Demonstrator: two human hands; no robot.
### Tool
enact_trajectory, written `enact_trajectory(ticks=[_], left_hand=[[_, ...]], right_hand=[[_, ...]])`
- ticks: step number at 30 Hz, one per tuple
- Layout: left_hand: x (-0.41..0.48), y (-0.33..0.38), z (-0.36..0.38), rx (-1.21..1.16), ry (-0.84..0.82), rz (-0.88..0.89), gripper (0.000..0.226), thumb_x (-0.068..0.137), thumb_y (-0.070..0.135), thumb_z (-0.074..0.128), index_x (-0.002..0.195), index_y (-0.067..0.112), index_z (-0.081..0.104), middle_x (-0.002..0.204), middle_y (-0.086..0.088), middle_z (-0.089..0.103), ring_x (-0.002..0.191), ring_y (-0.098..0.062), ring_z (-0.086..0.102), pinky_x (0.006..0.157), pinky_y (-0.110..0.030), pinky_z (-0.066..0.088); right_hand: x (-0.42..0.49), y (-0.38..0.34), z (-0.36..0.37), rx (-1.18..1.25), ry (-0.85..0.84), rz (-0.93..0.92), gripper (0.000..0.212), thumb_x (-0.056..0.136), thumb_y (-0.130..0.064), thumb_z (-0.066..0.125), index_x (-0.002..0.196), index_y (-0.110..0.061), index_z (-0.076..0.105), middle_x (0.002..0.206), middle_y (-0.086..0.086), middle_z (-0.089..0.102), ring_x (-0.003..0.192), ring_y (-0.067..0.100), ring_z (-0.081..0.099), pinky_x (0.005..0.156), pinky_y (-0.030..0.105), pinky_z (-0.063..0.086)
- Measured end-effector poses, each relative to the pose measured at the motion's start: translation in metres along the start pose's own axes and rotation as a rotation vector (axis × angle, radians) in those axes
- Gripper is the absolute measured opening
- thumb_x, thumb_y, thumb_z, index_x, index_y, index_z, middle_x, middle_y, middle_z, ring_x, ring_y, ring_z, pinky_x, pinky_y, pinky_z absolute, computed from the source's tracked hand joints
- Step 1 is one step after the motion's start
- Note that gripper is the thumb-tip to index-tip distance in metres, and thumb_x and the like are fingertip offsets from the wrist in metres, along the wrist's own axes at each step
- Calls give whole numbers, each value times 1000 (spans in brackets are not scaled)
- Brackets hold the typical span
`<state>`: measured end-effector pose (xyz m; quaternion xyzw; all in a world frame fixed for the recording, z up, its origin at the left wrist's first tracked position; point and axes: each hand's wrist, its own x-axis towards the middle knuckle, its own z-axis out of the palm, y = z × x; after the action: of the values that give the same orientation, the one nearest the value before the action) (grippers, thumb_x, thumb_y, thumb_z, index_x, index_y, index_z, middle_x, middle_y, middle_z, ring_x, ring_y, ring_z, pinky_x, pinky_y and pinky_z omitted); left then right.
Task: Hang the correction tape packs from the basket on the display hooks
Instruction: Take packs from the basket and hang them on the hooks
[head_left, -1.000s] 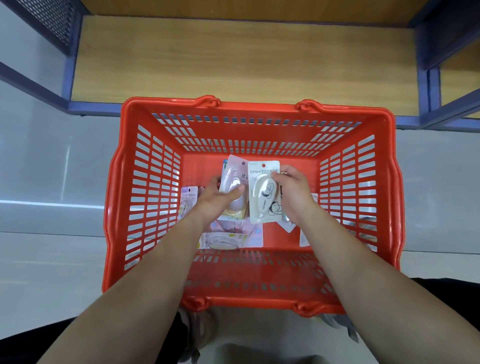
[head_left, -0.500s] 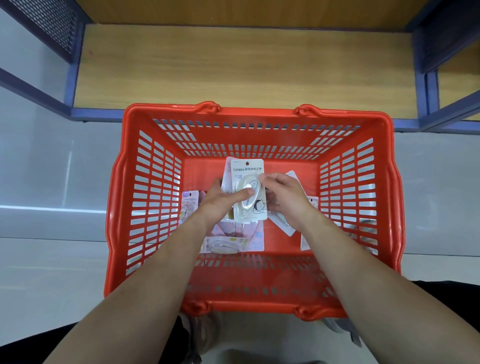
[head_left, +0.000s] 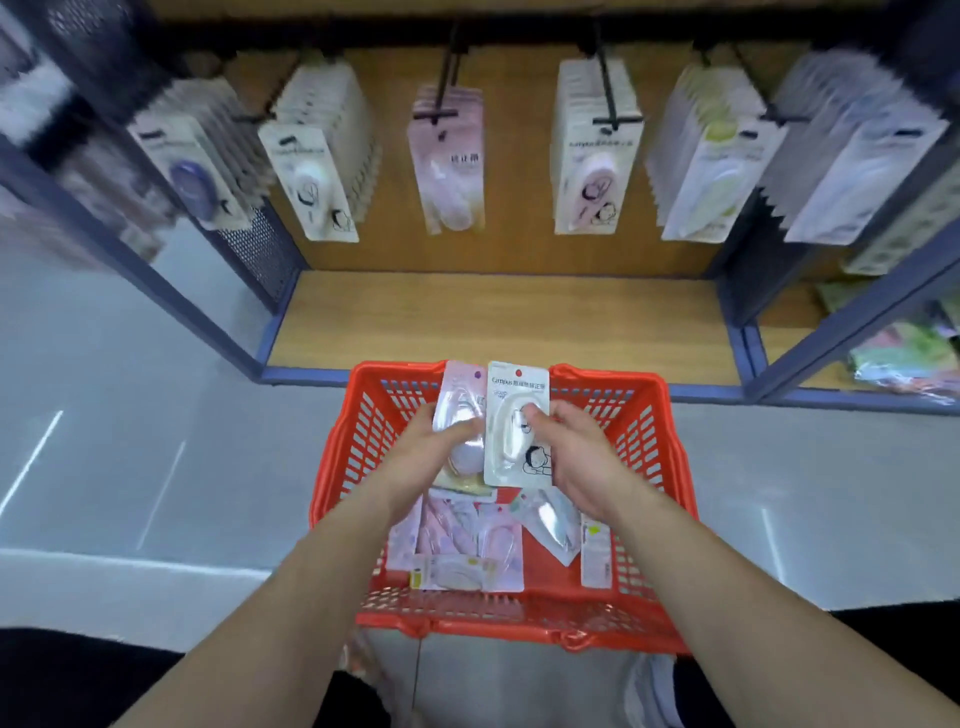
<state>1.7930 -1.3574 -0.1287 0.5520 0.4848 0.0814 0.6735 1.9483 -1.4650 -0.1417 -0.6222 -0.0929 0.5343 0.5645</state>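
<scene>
Basket (head_left: 647, 452) on floor (head_left: 156, 415) before shelf (head_left: 493, 322); loose packs (head_left: 467, 545) in it, 2 held packs (head_left: 511, 410) above; hooks (head_left: 605, 83) w/ hung packs (head_left: 592, 156) over shelf.

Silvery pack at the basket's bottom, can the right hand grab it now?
Probably not right away. The right hand is pinching the white Campus pack, so it's busy. The silvery pack lies uncovered in the red basket just below that hand; nothing else blocks it.
</scene>
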Motion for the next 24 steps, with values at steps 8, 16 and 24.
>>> enact_trajectory(ticks=[8, 16, 24], left_hand=[[-70, 89, -12, -108, 44, 223, 54, 83, 38, 82, 130, 22, 61, 114, 2, 77, 105, -20, 74, 96, -43, 56], [-84, 124, -30, -95, 109, 377, 70, 69, 43, 83, 130, 22, 55, 117, 6, 74, 105, -12, 73, 101, -45, 55], [-70, 107, -124, -162, 329, 400, 42, 86, 17, 81, 122, 21, 60, 106, 8, 74, 77, 2, 73, 59, -17, 55]], right_hand=[[-73, -92, 23, -104, -75, -252, 22, 97, -15, 68, 119, -14, 61, 114, 15, 75, 106, 31, 72, 98, 54, 55], [-82, -129, 58, -181, -57, -425, 24, 92, -10, 74, 110, -21, 61, 92, -7, 78, 83, 7, 74, 69, 28, 58], [-23, -122, 133, -262, -9, -419, 14, 92, -20, 76, 100, -11, 70, 85, 2, 78, 69, 11, 73, 57, 24, 57]])
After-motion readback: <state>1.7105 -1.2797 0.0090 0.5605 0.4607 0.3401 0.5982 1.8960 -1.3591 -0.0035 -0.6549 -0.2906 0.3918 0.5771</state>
